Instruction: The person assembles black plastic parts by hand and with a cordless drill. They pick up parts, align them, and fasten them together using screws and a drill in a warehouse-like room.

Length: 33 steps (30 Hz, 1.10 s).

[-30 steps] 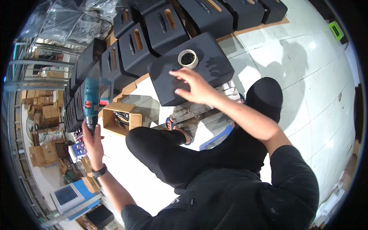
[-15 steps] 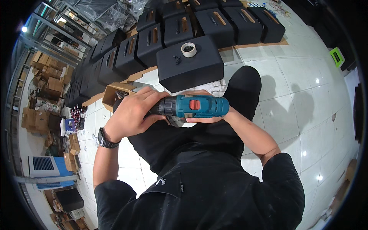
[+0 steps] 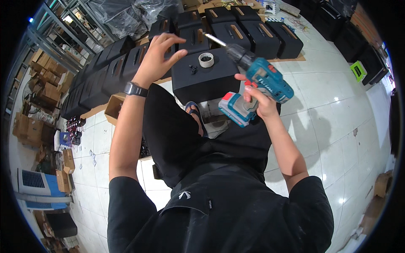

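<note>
Bright, even overhead light fills the scene. The glossy white floor tiles on the right carry small glare spots and a soft shadow. Fisheye bending curves the far shelving; a black rim surrounds everything. Focus is sharp.

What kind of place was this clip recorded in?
Probably a workshop or warehouse where speaker-like cabinets are put together. Rows of black boxes cover the tiled floor, cardboard cartons are stacked beside metal racking, and the right hand holds a cordless drill.

left hand: raised, fingers spread | right hand: seemingly clenched
</note>
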Each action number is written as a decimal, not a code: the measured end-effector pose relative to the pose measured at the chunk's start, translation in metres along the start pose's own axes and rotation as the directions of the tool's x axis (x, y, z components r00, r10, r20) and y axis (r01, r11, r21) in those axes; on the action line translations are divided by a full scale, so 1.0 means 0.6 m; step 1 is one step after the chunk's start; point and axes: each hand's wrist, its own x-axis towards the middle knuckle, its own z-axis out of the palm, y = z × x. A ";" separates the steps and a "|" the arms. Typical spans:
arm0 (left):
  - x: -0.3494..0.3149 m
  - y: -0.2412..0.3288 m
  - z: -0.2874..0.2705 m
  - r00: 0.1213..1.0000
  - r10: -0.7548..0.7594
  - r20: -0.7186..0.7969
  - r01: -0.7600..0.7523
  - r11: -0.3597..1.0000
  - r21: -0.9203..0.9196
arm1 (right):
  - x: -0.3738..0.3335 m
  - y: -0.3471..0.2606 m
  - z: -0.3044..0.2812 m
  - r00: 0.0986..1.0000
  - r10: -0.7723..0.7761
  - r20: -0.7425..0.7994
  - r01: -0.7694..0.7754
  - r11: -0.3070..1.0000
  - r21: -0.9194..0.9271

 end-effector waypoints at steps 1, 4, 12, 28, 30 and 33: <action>-0.016 -0.020 0.002 0.999 -0.035 0.034 0.034 0.999 0.012 | 0.000 -0.004 0.003 1.000 0.001 -0.017 -0.001 1.000 0.015; -0.051 -0.082 0.022 0.993 -0.083 0.085 0.080 0.996 0.035 | 0.010 -0.024 -0.010 1.000 0.014 -0.022 -0.015 0.998 -0.056; -0.104 -0.228 0.073 0.922 -0.346 0.172 0.357 0.934 -0.032 | 0.142 -0.028 0.019 0.994 -0.104 -0.027 0.100 0.988 -0.114; -0.231 -0.233 0.031 0.281 -0.933 0.223 0.774 0.358 0.522 | 0.301 0.167 0.055 0.991 0.080 -0.106 -0.073 0.995 0.065; -0.246 -0.231 0.028 0.264 -0.944 0.199 0.765 0.331 0.553 | 0.305 0.183 0.053 0.993 0.084 -0.083 -0.081 0.996 0.042; -0.261 -0.229 0.013 0.260 -0.951 0.167 0.782 0.309 0.541 | 0.310 0.195 0.061 0.995 0.093 -0.045 -0.092 0.996 0.009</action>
